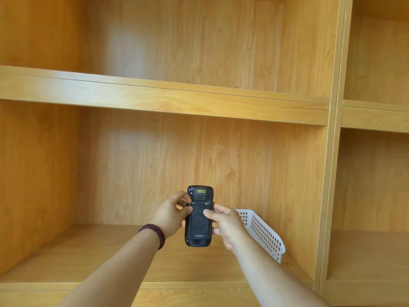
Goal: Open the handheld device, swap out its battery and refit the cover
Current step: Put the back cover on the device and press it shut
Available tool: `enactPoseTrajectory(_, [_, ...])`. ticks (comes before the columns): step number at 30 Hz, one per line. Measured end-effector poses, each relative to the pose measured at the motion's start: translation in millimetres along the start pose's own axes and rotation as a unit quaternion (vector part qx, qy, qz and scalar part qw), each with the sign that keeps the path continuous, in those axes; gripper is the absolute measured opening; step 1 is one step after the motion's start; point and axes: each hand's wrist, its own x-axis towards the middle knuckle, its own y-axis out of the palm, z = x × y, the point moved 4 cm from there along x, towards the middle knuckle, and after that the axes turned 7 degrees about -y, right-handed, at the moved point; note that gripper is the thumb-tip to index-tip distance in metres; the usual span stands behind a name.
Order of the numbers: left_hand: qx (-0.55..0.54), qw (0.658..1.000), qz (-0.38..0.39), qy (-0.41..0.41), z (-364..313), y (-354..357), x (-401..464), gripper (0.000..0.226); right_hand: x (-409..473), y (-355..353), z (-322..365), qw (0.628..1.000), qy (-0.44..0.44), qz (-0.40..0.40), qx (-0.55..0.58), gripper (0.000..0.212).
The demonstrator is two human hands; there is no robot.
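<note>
One handheld device (199, 216), one basket (263, 231) (white), two hands.

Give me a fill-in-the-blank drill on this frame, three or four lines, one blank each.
1. The handheld device is held with its ____ side facing the camera.
2. A dark beaded bracelet sits on the ____ wrist.
3. The white basket lies behind the ____ hand.
4. The left hand has its fingertips at the latch near the ____ end of the battery cover.

Missing words: back; left; right; upper
</note>
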Motion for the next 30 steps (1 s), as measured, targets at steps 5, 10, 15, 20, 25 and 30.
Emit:
enactPoseTrajectory(5, [-0.002, 1.000, 0.009, -0.010, 3, 1, 1, 0.010, -1, -1, -3, 1.000, 0.004, 0.001, 0.002, 0.023])
enactPoseTrajectory(10, [-0.001, 1.000, 0.016, -0.016, 5, 3, 2, 0.007, -2, -2, -7, 1.000, 0.006, 0.001, 0.005, 0.023])
enactPoseTrajectory(15, [-0.156, 0.983, 0.044, -0.086, 8, -1, 7, 0.021, 0, 0, -4, 1.000, 0.000, 0.004, 0.018, 0.024])
enactPoseTrajectory(20, [-0.248, 0.947, 0.089, -0.184, 4, 1, 7, 0.019, 2, 3, -1, 1.000, -0.002, 0.001, 0.018, 0.028])
enactPoseTrajectory(25, [-0.301, 0.920, 0.104, -0.228, 9, 6, 8, 0.017, 2, 3, -2, 1.000, -0.004, -0.001, 0.015, 0.025])
enactPoseTrajectory(30, [-0.305, 0.920, 0.120, -0.214, 15, 6, 7, 0.018, 0, 1, -4, 1.000, 0.000, 0.001, 0.021, 0.024])
